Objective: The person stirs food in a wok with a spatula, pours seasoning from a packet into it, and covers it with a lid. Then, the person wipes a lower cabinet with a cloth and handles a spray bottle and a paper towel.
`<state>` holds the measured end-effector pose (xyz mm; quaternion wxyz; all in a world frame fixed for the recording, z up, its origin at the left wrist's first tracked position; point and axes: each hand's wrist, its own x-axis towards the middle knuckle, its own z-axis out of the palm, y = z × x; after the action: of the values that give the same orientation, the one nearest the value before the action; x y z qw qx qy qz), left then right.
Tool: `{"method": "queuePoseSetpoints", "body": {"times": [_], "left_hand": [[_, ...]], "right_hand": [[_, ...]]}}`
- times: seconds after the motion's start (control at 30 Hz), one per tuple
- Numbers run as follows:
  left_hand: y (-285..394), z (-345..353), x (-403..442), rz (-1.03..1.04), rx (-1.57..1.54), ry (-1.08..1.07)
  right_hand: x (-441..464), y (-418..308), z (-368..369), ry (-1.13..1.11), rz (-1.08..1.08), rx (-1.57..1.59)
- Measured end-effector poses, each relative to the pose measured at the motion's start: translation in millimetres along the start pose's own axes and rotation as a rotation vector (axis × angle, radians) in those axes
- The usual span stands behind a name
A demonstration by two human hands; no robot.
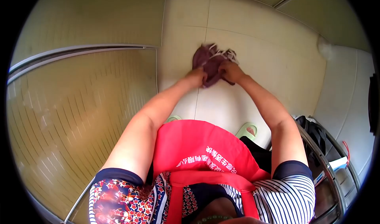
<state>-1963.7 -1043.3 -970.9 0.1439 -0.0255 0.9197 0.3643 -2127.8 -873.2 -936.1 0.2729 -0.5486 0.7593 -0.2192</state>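
A bunched maroon cloth item with white strips or cords (212, 63) hangs in front of me, above the tiled floor; its exact kind does not show. At its near left side, my left hand (196, 77) has its fingers closed on the edge. My right hand (231, 72) grips the near right side, fingers curled in. Between the two hands the cloth is stretched a little. The white strips lie along its far side, and part of the fabric looks blurred.
Glossy panels with a metal rail (79, 47) stand on the left. At the right is a metal-framed rack (330, 176) with a black bag (314, 135) and other items. A red apron (202, 144) covers my lap, and a green slipper (247, 131) shows beyond it.
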Motion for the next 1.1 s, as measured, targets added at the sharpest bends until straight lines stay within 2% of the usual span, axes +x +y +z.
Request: {"method": "queuePoseSetpoints", "body": {"times": [0.03, 0.07, 0.1, 0.13, 0.2, 0.23, 0.27, 0.3, 0.33, 0.43, 0.47, 0.5, 0.53, 0.57, 0.6, 0.67, 0.7, 0.73, 0.8, 0.87, 1.0, 1.1], "left_hand": [[9, 3, -4, -0.02, 0.036, -0.041], [14, 1, 1, -0.059, 0.026, -0.322], [19, -8, 4, -0.039, 0.023, -0.431], [23, -19, 11, -0.017, 0.02, -0.541], [34, -50, 27, -0.192, -0.089, -0.305], [44, -73, 33, -0.194, -0.126, -0.146], [57, -98, 38, -0.197, -0.163, 0.01], [71, -121, 44, -0.083, -0.217, 0.23], [83, -140, 50, 0.035, -0.266, 0.452], [117, -153, 61, 0.125, -0.51, 0.653], [121, -147, 67, 0.17, -0.45, 0.691], [118, -134, 74, 0.213, -0.392, 0.727], [113, -119, 80, 0.257, -0.331, 0.76], [103, -102, 86, 0.235, -0.208, 0.623], [96, -84, 90, 0.157, -0.112, 0.616], [93, -53, 88, -0.003, 0.076, 0.593], [96, -54, 86, -0.03, 0.116, 0.461], [91, -45, 93, -0.025, 0.028, 0.379], [83, -25, 102, -0.025, -0.155, 0.212], [96, -19, 106, -0.034, -0.2, 0.143], [104, -4, 134, 0.101, -0.258, 0.119], [137, -6, 157, 0.197, -0.353, 0.05]], "right_hand": [[0, -10, -3, -0.119, 0.074, 0.045], [2, -21, -5, -0.239, 0.15, 0.092], [3, -29, -9, -0.362, 0.23, 0.142], [4, -28, -13, -0.279, 0.213, 0.164], [10, -22, -25, -0.115, 0.177, 0.206], [13, -26, -44, -0.015, 0.211, 0.283], [15, -35, -68, 0.044, 0.378, 0.391], [12, -26, -91, 0.384, 0.277, 0.534], [7, -31, -106, 0.531, 0.278, 0.582], [-11, -28, -124, 0.77, 0.139, 0.408], [-18, -27, -127, 0.829, 0.079, 0.322], [-25, -26, -127, 0.783, 0.166, 0.378], [-32, -20, -124, 0.717, 0.223, 0.124], [-36, -11, -118, 0.644, 0.277, -0.128], [-38, -2, -111, 0.563, 0.331, -0.378], [-34, 9, -100, 0.546, 0.365, -0.394], [-28, 8, -96, 0.543, 0.352, -0.412], [-23, 8, -92, 0.54, 0.342, -0.43], [-15, 20, -78, 0.363, 0.349, -0.536], [-11, 34, -63, 0.266, 0.357, -0.597], [-30, 64, -53, 0.392, 0.378, -0.591], [-47, 77, -58, 0.484, 0.639, -0.587]]}}
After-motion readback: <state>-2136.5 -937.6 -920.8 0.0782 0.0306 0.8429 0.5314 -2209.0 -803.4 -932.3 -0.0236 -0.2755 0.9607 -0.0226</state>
